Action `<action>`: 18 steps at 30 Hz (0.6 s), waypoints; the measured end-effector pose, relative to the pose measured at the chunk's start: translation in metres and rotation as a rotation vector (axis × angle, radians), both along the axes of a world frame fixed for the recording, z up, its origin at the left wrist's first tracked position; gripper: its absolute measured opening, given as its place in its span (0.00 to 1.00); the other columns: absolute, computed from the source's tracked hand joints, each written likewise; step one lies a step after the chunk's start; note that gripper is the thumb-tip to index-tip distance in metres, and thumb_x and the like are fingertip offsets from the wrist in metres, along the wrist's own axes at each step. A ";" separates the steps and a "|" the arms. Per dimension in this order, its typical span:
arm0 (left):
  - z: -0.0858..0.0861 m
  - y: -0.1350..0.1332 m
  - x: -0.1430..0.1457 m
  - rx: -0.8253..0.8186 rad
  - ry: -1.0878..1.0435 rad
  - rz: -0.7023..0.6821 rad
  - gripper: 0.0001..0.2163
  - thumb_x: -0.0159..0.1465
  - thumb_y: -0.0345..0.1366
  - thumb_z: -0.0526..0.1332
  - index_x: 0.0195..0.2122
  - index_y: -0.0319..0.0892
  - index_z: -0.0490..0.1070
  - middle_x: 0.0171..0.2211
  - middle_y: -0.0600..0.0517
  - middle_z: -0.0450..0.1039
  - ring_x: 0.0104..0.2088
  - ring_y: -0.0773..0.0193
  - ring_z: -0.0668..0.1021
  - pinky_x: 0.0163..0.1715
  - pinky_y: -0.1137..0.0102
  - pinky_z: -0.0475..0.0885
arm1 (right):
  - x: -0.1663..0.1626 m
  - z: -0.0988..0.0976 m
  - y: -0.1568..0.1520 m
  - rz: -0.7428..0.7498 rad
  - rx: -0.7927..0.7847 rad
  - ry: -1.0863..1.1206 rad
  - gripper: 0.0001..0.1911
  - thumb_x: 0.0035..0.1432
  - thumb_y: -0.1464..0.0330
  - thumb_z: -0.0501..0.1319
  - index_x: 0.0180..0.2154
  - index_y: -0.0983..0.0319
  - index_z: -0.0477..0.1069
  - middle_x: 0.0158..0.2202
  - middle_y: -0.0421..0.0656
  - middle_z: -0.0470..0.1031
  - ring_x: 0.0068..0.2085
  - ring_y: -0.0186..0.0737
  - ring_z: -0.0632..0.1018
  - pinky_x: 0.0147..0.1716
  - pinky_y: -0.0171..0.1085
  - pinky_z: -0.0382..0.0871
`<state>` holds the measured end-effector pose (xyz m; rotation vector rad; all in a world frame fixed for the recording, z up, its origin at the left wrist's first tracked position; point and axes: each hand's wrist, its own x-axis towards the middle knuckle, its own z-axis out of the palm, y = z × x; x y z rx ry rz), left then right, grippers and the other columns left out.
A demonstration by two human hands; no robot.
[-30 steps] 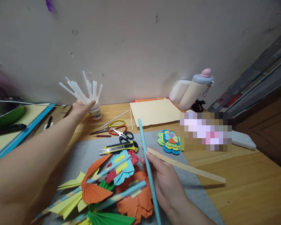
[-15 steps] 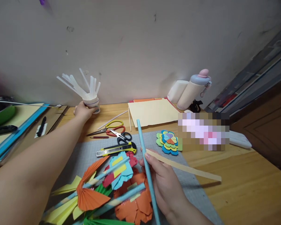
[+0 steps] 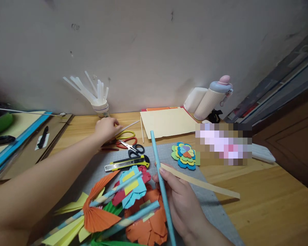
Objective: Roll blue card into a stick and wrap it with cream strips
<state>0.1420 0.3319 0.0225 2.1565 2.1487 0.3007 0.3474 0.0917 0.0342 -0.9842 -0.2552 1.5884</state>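
Note:
My right hand (image 3: 178,200) is closed round a light blue paper tube (image 3: 159,167) and a long cream paper strip (image 3: 207,186) that sticks out to the right. My left hand (image 3: 107,128) reaches across the desk with its fingers curled over the handles of the yellow and red scissors (image 3: 124,138); whether it grips them is unclear. A paper cup (image 3: 101,109) full of white glue sticks stands by the wall just behind that hand. Folded paper flowers (image 3: 133,191) in orange, blue, red and yellow lie on a grey cutting mat (image 3: 210,205) under my arms.
Black-handled scissors (image 3: 135,148) and a yellow utility knife (image 3: 127,163) lie on the mat. A layered paper flower (image 3: 185,155), cream card sheets (image 3: 166,123) and a white bottle with a pink cap (image 3: 213,95) sit further back. Blue-edged boards (image 3: 12,143) lie left.
My left hand let go of the cup of glue sticks, which now stands by the wall, and moved right and nearer, over the scissors. My right hand has stayed put.

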 end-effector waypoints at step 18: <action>0.061 -0.016 -0.029 0.737 -0.289 0.075 0.14 0.69 0.36 0.41 0.53 0.36 0.54 0.47 0.45 0.64 0.44 0.65 0.71 0.46 0.69 0.66 | -0.002 0.002 -0.002 0.015 0.006 -0.034 0.13 0.47 0.61 0.69 0.25 0.64 0.72 0.24 0.41 0.74 0.30 0.38 0.75 0.28 0.33 0.70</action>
